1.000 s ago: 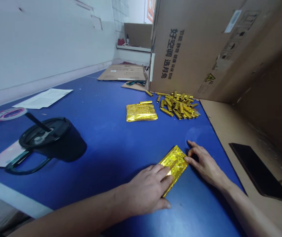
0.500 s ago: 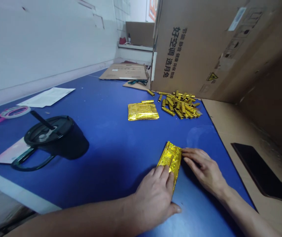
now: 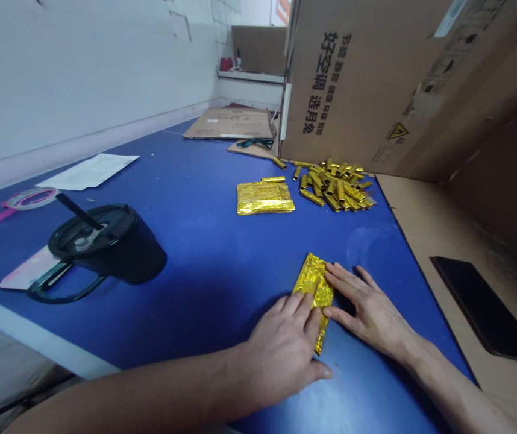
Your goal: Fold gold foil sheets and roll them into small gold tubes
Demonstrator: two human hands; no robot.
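A flat strip of shiny gold foil (image 3: 311, 275) lies slantwise on the blue table. My left hand (image 3: 283, 349) rests flat over its lower left part, fingers stretched out and pressing on it, thumb out to the right on the table. Along the strip's right edge, my right hand (image 3: 371, 307) touches it with thumb and fingertips, its fingers spread. Farther off lies a stack of flat gold foil sheets (image 3: 265, 199), with one small gold piece (image 3: 273, 179) just behind it. To the right of the stack, a pile of short folded gold pieces (image 3: 337, 185) leans toward a cardboard box.
On the left stands a dark lidded mug (image 3: 123, 247) with a straw. Near the wall are a white paper sheet (image 3: 91, 172) and a tape roll (image 3: 32, 199). A large cardboard box (image 3: 376, 78) rises behind the pile. A black flat slab (image 3: 484, 307) lies on cardboard at right.
My right hand has spread its fingers and moved its thumb onto the foil strip's right edge. My left hand stays pressed on the strip. The view has shifted slightly.
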